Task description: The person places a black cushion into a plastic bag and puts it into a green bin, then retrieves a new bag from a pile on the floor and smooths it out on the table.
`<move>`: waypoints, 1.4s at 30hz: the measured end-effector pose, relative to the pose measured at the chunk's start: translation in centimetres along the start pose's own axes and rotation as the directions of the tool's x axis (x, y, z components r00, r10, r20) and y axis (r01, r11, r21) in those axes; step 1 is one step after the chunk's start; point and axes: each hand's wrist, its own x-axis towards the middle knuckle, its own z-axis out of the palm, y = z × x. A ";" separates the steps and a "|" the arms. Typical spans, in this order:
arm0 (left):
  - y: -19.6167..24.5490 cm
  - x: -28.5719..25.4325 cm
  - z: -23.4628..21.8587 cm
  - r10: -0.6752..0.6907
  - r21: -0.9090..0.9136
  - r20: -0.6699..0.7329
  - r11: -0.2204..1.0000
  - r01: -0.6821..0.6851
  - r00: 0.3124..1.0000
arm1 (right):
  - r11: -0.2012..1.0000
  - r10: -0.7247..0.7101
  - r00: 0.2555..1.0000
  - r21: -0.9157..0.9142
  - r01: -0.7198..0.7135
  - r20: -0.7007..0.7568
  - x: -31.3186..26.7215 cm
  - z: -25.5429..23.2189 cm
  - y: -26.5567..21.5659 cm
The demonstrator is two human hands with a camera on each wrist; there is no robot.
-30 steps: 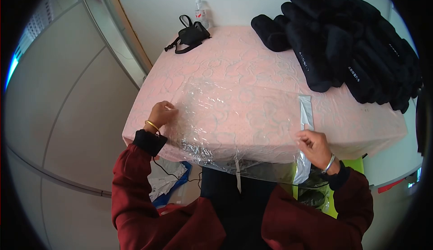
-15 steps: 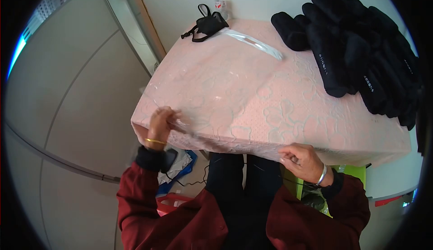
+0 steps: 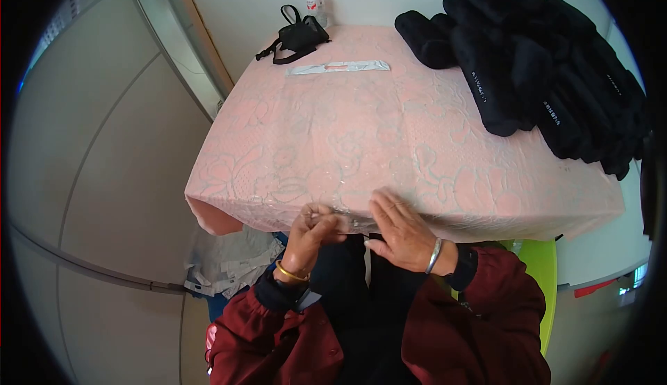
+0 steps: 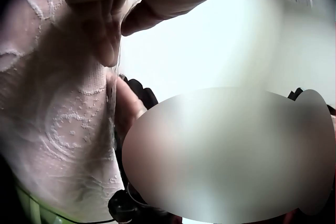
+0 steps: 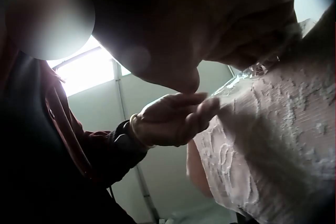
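A clear plastic bag (image 3: 347, 147) lies over the pink patterned tablecloth (image 3: 445, 170), its pale strip (image 3: 372, 65) toward the back of the table. At the front edge my left hand (image 3: 306, 236) pinches the bag's near edge between thumb and fingers. In the left wrist view a thin fold of film (image 4: 117, 50) runs down from those fingertips. My right hand (image 3: 403, 236) rests its nearly straight fingers on the plastic just to the right, thumb held apart. The right wrist view shows the left hand (image 5: 176, 119) close below the right thumb.
Black cylindrical pillows (image 3: 486, 86) with white lettering are piled at the back right. A black strapped pouch (image 3: 302, 36) and a clear bottle (image 3: 316, 6) stand at the back left. Below the table are a green container (image 3: 547, 274) and white packaging (image 3: 233, 263).
The plastic bag has turned, its strip going from the right side to the back of the table. Both hands have come together at the front edge, and the right fingers have straightened.
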 end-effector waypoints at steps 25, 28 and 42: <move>2.4 4.3 0.6 0.351 0.820 0.555 -0.380 -0.427 0.754 | 0.954 0.233 0.972 -0.185 -0.235 -0.032 -1.0 -2.7 0.9; 1.0 4.5 3.1 0.392 0.850 0.521 -0.157 -0.503 0.758 | 0.987 0.140 0.989 -0.073 -0.143 -0.045 0.9 -1.3 1.7; 0.6 7.3 -1.9 0.436 0.866 0.471 -0.393 -0.309 0.767 | 0.914 0.321 0.947 -0.266 -0.308 0.006 -0.6 -1.0 6.5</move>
